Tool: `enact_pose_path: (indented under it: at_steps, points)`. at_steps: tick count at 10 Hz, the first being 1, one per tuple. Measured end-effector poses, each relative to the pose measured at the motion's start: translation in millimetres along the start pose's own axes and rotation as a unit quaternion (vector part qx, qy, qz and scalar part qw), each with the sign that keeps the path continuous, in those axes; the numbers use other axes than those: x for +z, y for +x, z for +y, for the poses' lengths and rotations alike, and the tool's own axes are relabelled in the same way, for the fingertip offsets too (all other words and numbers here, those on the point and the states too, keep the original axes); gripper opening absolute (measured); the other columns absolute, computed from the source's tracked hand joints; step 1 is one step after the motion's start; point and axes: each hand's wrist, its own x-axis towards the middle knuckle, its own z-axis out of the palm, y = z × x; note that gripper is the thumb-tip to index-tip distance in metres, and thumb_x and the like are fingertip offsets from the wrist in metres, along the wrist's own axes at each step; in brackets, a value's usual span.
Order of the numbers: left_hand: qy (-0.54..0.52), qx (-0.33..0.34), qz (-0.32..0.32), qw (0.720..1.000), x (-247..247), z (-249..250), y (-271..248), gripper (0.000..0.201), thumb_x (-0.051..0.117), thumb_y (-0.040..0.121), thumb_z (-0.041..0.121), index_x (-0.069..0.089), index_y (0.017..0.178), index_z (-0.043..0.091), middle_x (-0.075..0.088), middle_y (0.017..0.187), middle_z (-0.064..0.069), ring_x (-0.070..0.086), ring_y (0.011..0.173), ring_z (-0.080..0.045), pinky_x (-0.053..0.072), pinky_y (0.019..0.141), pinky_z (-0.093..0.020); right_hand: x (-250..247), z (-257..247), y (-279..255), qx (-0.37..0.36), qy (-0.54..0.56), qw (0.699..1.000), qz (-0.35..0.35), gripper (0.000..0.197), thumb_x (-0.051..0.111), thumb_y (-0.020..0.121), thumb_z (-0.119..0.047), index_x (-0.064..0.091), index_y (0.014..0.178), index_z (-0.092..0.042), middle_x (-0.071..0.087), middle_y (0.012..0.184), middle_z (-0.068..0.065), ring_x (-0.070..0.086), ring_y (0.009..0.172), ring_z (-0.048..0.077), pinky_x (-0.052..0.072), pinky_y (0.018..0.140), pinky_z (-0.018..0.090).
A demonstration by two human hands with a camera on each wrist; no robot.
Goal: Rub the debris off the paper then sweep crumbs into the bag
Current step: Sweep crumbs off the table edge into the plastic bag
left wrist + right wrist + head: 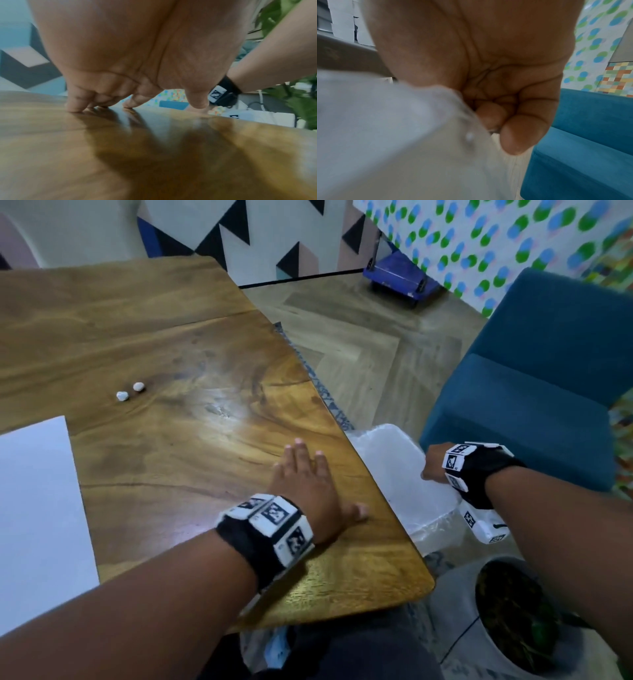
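Note:
My left hand (pixel 305 474) lies flat on the wooden table (pixel 171 337) near its right edge, fingers straight, their tips (pixel 73 106) touching the wood. My right hand (pixel 436 465) holds a clear plastic bag (pixel 394 474) just off the table's right edge; its curled fingers (pixel 518 135) pinch the bag's rim (pixel 402 121). A faint smear of crumbs (pixel 217 409) lies on the wood beyond the left hand. Two small white lumps (pixel 130 392) sit farther left. A white sheet of paper (pixel 37 508) lies at the table's left.
A teal armchair (pixel 548 371) stands right of the table. A potted plant (pixel 513 618) sits by the near right corner. A blue cart (pixel 400 275) stands on the floor by the patterned wall. A strip of patterned material (pixel 325 392) hangs along the table's right edge.

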Motion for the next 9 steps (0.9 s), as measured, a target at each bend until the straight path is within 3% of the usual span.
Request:
enact_pose_path:
  at_steps: [1,2,3,4,5,6,8,9]
  points:
    - [-0.015,0.115,-0.021,0.993,5,33,-6,0.117,0.037,0.086,0.086,-0.009,0.162,0.010,-0.024,0.165,-0.020,-0.019,0.154,-0.038,0.002,0.126,-0.055,37,34,97,-0.010,-0.021,1.000,-0.012,0.029,0.069,0.067,-0.047,0.065,0.079,-0.020,0.065,0.077,-0.005,0.053,0.055,0.006,0.050,0.059,0.022]
    - [-0.030,0.160,-0.015,0.987,-1,52,0,0.116,0.040,0.086,0.086,-0.005,0.163,0.013,-0.018,0.168,-0.018,-0.015,0.156,-0.035,0.003,0.127,-0.051,20,27,66,-0.037,-0.045,0.998,0.021,0.030,0.068,0.071,-0.045,0.063,0.081,-0.018,0.068,0.084,-0.003,0.061,0.065,0.009,0.048,0.062,0.023]
    - [-0.034,0.080,0.040,0.995,-21,13,17,0.113,0.042,0.085,0.085,0.002,0.164,0.014,-0.008,0.170,-0.018,-0.007,0.156,-0.039,0.012,0.125,-0.055,-4,4,-18,-0.059,0.021,0.996,0.066,0.016,0.065,0.089,-0.026,0.067,0.100,-0.014,0.066,0.102,0.010,0.066,0.102,0.029,0.040,0.072,0.026]
    - [-0.037,-0.077,0.084,0.993,-32,-63,30,0.108,0.037,0.083,0.088,0.014,0.161,0.017,0.002,0.170,-0.016,0.006,0.155,-0.043,0.021,0.119,-0.065,-4,3,-25,-0.051,0.073,0.993,0.072,0.031,0.063,0.091,-0.022,0.066,0.115,-0.003,0.066,0.117,0.017,0.063,0.111,0.033,0.039,0.074,0.027]
    - [-0.044,-0.159,0.075,0.983,-28,-115,42,0.115,0.037,0.077,0.093,0.013,0.161,0.019,-0.001,0.170,-0.017,0.008,0.153,-0.046,0.024,0.118,-0.066,7,8,-12,-0.043,0.094,0.992,0.068,0.031,0.063,0.091,-0.022,0.066,0.115,-0.003,0.066,0.118,0.017,0.063,0.110,0.033,0.039,0.074,0.028]
    - [-0.042,-0.158,0.070,0.984,-23,-87,42,0.119,0.037,0.076,0.094,0.004,0.163,0.020,-0.011,0.169,-0.019,-0.001,0.154,-0.047,0.019,0.121,-0.063,1,2,-28,-0.039,0.086,0.994,0.058,0.031,0.062,0.092,-0.020,0.066,0.117,-0.002,0.066,0.119,0.017,0.063,0.112,0.033,0.038,0.074,0.027]
    - [-0.003,0.050,0.000,0.999,-29,28,49,0.114,0.038,0.084,0.089,0.002,0.164,0.017,-0.017,0.169,-0.016,-0.013,0.154,-0.044,0.008,0.123,-0.062,-6,0,-44,-0.051,0.057,0.996,0.051,0.030,0.062,0.092,-0.021,0.066,0.116,-0.003,0.066,0.115,0.015,0.064,0.108,0.032,0.039,0.073,0.027]
    - [-0.009,0.135,0.008,0.991,-27,36,37,0.109,0.037,0.085,0.088,0.006,0.164,0.020,-0.009,0.171,-0.015,-0.008,0.156,-0.040,0.011,0.125,-0.057,-4,5,-45,-0.046,0.006,0.997,0.055,0.030,0.057,0.095,-0.025,0.067,0.115,-0.007,0.067,0.106,0.009,0.059,0.086,0.024,0.040,0.070,0.024]
